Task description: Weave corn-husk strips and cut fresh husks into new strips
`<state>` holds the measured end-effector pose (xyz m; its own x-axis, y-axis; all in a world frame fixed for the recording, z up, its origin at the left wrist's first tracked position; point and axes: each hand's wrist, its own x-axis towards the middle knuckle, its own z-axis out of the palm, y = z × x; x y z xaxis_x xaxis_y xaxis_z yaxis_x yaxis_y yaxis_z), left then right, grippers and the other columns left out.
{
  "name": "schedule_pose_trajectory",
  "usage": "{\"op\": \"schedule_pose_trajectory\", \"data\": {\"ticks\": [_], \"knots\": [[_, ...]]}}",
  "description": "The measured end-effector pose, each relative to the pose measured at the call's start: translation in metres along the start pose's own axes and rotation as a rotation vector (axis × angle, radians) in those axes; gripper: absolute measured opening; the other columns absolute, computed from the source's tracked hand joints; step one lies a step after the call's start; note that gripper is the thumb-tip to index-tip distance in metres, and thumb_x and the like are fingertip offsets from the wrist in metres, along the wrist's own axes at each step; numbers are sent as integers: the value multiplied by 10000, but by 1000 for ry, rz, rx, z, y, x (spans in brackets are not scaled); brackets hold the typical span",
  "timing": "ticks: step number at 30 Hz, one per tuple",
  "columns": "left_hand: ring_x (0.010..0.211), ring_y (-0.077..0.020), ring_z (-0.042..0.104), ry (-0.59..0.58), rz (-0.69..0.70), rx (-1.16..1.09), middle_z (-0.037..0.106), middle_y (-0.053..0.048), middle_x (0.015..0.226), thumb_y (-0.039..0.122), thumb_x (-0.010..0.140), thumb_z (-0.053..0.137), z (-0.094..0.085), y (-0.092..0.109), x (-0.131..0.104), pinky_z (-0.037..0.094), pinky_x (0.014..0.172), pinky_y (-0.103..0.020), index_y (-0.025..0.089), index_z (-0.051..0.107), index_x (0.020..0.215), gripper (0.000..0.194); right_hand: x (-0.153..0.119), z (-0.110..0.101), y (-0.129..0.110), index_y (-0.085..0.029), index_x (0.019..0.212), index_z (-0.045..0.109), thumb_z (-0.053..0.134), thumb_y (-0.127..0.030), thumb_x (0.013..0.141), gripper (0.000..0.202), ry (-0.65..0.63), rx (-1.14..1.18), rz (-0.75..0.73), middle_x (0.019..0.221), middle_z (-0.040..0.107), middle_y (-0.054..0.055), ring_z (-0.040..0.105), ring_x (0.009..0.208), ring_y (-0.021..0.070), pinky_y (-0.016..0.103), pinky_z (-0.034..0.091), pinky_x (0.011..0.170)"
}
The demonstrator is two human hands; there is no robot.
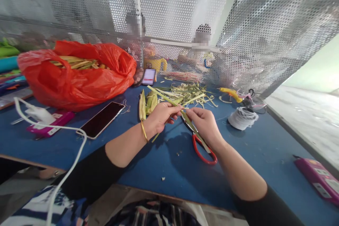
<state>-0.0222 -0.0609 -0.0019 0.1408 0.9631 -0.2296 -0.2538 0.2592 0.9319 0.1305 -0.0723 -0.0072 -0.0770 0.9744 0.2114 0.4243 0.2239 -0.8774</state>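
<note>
My left hand (pixel 164 116) pinches a long green leaf strip (pixel 169 101) over the middle of the table. Close beside it, my right hand (pixel 205 122) has its fingers closed on the same kind of strip, whose tail hangs down past the palm. Below the right hand lie scissors with red handles (pixel 196 148), their blades partly hidden by the strip and fingers. Folded leaf bundles (pixel 143 105) rest just left of my left hand. Behind both hands spreads a pile of shredded leaf strips (pixel 190 93).
A red plastic bag (pixel 79 88) of dried strips stands at left. Nearby are a phone (pixel 102 120), a purple power strip (pixel 51 123) and a white cable (pixel 82 148). White string (pixel 242 118), a yellow tool (pixel 231 94) and another purple power strip (pixel 317 178) lie right. Perforated metal panels (pixel 182 14) edge the back.
</note>
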Motion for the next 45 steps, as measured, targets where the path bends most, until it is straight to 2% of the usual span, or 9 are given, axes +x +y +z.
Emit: {"op": "schedule_pose_trajectory", "data": {"ticks": [3,6,14,22,26,30,34,38,45], "knots": [[440,-52,461,-145,-83,29,593,10,574,301,799,755,-3,3,-2,233,393,-196,144,640,672,233,7,0,5,-198,592,608,723,-678,662,499,5,325,125,598,609,14,534,581,141,295,454,612],[416,-43,421,-206,-102,85,570,13,553,367,838,708,-2,2,-4,176,390,-207,143,646,671,286,9,2,7,-200,659,643,809,-627,576,466,20,505,147,610,608,3,554,583,140,307,486,637],[368,-36,318,-215,-56,285,430,69,432,201,792,681,4,-4,-7,164,402,-227,140,619,581,229,5,11,9,-203,559,619,756,-487,599,318,195,415,78,458,518,-38,449,471,111,280,383,532],[366,-48,343,-271,-52,363,435,60,410,178,762,678,2,-6,-8,228,407,-226,131,651,574,196,7,-2,11,-216,532,580,583,-524,818,421,243,-112,-15,476,535,-8,469,510,143,302,371,588],[369,-44,331,-283,-51,340,448,61,443,238,781,675,4,-6,-10,206,387,-218,131,687,631,184,5,-17,1,-219,595,609,594,-451,887,373,473,-524,-295,611,613,18,555,649,176,354,413,796],[371,-42,320,-326,-60,358,436,63,449,240,789,660,7,-8,-12,189,381,-207,141,662,607,207,3,-13,-1,-245,734,722,634,-331,883,193,247,-473,-472,797,722,28,637,817,194,388,408,937],[361,-36,305,-334,-46,399,400,71,412,153,764,658,10,-12,-14,201,385,-206,159,540,489,299,2,-3,3,-222,655,694,665,-289,817,177,-12,-195,-290,690,687,0,610,677,160,314,454,724],[342,-33,330,-344,-32,430,440,53,399,160,777,683,11,-11,-16,232,382,-206,159,511,446,373,0,1,2,-208,568,612,688,-272,741,199,88,-37,-166,585,604,-29,540,581,134,273,408,593],[330,-41,374,-368,-45,463,493,23,405,119,833,616,9,-13,-15,277,371,-196,148,563,452,386,-6,14,3,-213,522,544,640,-217,744,242,275,-107,-273,585,555,-19,519,603,138,275,403,609]]}}
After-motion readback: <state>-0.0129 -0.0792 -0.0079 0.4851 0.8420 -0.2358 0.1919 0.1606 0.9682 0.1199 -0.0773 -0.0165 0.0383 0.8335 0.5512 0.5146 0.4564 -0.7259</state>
